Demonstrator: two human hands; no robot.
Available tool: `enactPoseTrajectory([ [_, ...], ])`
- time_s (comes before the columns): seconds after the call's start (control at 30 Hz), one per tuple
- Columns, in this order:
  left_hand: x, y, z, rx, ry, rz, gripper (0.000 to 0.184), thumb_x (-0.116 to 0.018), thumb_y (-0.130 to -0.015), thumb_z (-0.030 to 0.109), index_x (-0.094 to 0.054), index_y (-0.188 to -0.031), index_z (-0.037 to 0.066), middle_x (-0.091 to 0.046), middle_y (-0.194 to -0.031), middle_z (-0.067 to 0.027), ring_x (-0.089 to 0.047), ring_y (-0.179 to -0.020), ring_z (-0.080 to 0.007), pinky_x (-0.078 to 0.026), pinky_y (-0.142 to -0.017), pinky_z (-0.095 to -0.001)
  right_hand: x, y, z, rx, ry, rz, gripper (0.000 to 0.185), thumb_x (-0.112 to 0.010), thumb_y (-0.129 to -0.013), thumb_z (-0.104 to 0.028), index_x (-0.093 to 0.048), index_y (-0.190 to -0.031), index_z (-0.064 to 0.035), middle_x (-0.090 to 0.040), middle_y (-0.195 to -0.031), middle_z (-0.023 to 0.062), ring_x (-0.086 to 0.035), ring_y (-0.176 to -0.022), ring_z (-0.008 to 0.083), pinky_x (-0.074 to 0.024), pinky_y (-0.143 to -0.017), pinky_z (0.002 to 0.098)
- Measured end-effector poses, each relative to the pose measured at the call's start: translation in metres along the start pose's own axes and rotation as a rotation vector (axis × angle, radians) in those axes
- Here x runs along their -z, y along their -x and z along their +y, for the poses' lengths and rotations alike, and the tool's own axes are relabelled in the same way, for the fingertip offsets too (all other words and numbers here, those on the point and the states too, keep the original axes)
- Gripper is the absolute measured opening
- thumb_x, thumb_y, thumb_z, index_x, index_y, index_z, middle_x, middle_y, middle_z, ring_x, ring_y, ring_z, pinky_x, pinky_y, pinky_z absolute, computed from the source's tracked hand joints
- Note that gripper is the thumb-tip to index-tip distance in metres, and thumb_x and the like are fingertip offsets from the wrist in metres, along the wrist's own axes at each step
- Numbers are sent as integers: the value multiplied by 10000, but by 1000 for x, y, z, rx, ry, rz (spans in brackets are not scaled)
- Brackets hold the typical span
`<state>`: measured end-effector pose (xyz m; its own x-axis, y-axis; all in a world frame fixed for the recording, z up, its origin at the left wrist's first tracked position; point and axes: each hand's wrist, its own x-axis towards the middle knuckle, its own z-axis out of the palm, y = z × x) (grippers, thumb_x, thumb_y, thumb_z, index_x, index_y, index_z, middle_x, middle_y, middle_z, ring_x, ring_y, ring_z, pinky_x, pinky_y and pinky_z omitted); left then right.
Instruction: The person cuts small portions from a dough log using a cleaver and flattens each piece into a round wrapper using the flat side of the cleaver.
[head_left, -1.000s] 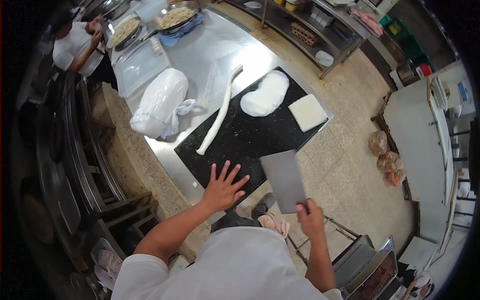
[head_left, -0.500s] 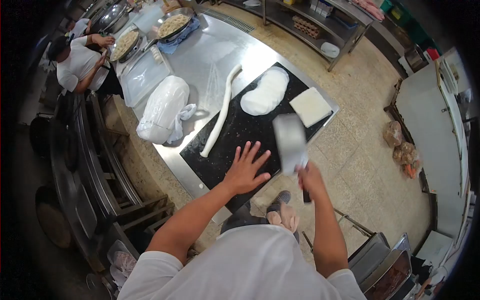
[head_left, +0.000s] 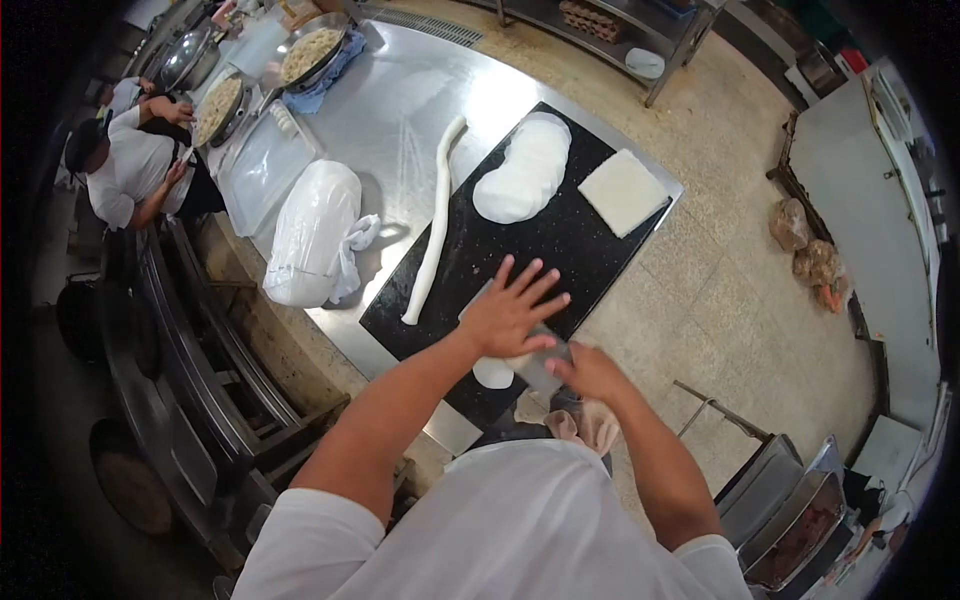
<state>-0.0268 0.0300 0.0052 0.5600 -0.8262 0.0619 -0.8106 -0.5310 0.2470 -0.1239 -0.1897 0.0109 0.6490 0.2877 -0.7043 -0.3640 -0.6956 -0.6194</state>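
Note:
My right hand (head_left: 588,373) is closed round the handle of a wide-bladed cleaver (head_left: 540,372). Fingers spread, my left hand (head_left: 510,310) lies flat over the blade and hides most of it. A small, thin white dough round (head_left: 493,374) shows partly from beneath the hand and blade on the black board (head_left: 480,250). Left of the hands, a long dough rope (head_left: 437,230) lies along the board. Overlapping flat dough rounds (head_left: 525,170) are piled farther up, beside a folded white square cloth (head_left: 625,193).
A plastic-wrapped white bundle (head_left: 315,235) sits on the steel table (head_left: 400,150). Pans of filling (head_left: 310,57) stand at the far left, near a co-worker (head_left: 140,165) in a white shirt. Shelves (head_left: 600,45) stand beyond the table, and bags (head_left: 815,260) lie on the floor at right.
The cleaver has swung down and left from beside the cloth to the near part of the board. My left hand has shifted slightly up and right, and now covers the blade.

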Motion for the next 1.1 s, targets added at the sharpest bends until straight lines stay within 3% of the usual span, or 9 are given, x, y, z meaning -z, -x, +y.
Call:
enactPoseTrajectory([
  [0.1,-4,44,36,-172,82,-259,723,-488,-943,694,-511,-1520,259,-380,-1647,-87,-247,-1557,-370,-118,-1221,-691,-60,38,36,216,75,25,752,-775,-852,-430,-544,-1384,48,-539,-1388,369,-516,-1321,487,-399,-1120,514],
  [0.13,-16,60,46,-187,216,-197,720,-510,-924,704,-537,-1496,268,-419,-1626,-68,-262,-1557,-344,-117,-1224,-688,-89,49,42,291,122,230,798,-811,-818,-424,-535,-1416,25,-356,-1538,386,-309,-1455,534,-258,-1212,529],
  [0.23,-17,45,46,-233,136,-261,737,-537,-909,702,-537,-1497,259,-451,-1603,-62,-284,-1551,-323,-118,-1224,-685,-73,54,8,244,-15,451,759,-829,-802,-423,-571,-1345,39,-538,-1382,379,-487,-1360,492,-396,-1124,528],
  [0.3,-8,15,24,-169,103,-132,743,-556,-911,686,-529,-1504,239,-460,-1595,-65,-301,-1543,-316,-121,-1227,-676,-12,42,-30,-224,-72,0,704,-839,-787,-435,-604,-1246,45,-685,-1142,327,-657,-1150,453,-523,-966,512],
  [0.37,-9,-12,-6,-160,77,-62,747,-564,-909,681,-531,-1503,231,-458,-1595,-72,-303,-1542,-321,-122,-1229,-670,0,17,-18,23,64,198,648,-837,-788,-438,-617,-1161,44,-729,-947,273,-717,-966,438,-568,-821,506],
  [0.6,4,24,29,-234,174,-154,702,-568,-921,663,-576,-1463,217,-482,-1571,-82,-317,-1534,-324,-165,-1232,-648,-59,58,-2,-71,-24,69,754,-840,-788,-452,-560,-1277,48,-691,-1140,317,-701,-1050,437,-545,-926,492],
  [0.67,-15,14,36,-288,265,-156,677,-561,-930,664,-603,-1430,210,-517,-1537,-73,-333,-1525,-322,-178,-1219,-668,-80,68,12,-65,7,288,812,-855,-771,-452,-518,-1319,44,-673,-1198,318,-699,-1061,431,-535,-956,486],
  [0.8,-7,-15,24,-297,90,-80,676,-555,-930,669,-617,-1408,194,-536,-1517,-75,-382,-1491,-333,-175,-1219,-664,-10,47,-18,-229,73,114,775,-869,-760,-431,-528,-1285,27,-722,-1080,275,-709,-1009,445,-561,-881,496],
  [1.1,-1,21,27,-172,177,-139,722,-568,-926,656,-550,-1492,208,-416,-1615,-133,-284,-1545,-356,-124,-1234,-654,-53,57,9,123,109,182,712,-849,-780,-416,-544,-1237,36,-720,-1019,292,-695,-1028,463,-552,-861,526],
])
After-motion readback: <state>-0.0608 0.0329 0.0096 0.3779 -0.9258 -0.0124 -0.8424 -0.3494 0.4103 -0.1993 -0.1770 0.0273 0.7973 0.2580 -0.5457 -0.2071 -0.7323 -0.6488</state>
